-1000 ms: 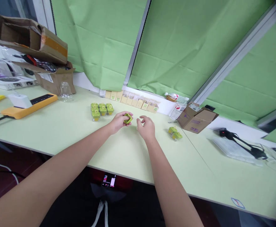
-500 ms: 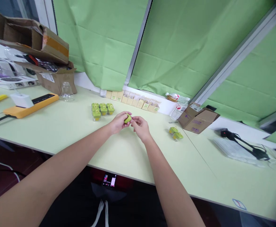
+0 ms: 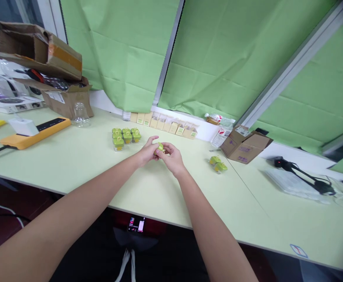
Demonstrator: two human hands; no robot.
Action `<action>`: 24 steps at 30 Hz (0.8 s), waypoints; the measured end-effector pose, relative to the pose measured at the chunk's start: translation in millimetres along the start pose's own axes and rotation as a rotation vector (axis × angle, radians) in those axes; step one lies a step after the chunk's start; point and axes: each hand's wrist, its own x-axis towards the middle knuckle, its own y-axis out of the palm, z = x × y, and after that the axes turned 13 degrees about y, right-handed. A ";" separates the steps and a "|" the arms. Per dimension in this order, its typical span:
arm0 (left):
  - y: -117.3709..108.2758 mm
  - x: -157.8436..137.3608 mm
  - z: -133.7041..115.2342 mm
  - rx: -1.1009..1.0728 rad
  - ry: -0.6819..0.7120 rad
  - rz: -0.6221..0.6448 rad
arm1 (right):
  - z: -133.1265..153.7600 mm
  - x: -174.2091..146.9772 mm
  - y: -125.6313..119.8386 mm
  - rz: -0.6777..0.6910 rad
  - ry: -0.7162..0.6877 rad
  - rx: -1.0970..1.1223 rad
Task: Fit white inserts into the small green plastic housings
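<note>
Above the middle of the table, my left hand (image 3: 148, 152) and my right hand (image 3: 171, 157) meet around a small container with a green lid (image 3: 160, 147). Fingers of both hands close on it and cover most of its body. Left of my hands stands a tight group of similar small clear containers with green lids (image 3: 127, 137), each with a little loop on top. To the right, a couple more green-lidded containers (image 3: 218, 164) stand side by side.
Along the wall runs a row of small beige boxes (image 3: 167, 125). Plastic bottles (image 3: 220, 135) and a cardboard box (image 3: 244, 147) are at the back right. An orange power strip (image 3: 52, 128), a clear jar (image 3: 81, 115) and stacked cartons (image 3: 65, 96) occupy the left. A black headset (image 3: 303, 178) lies far right.
The green lid has turned in my hands and now shows its top. My right fingers have shifted left around it, and my left thumb has lifted.
</note>
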 end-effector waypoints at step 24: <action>-21.3 20.0 16.3 0.565 0.414 0.161 | -7.3 0.0 -18.6 -0.084 -0.291 -0.592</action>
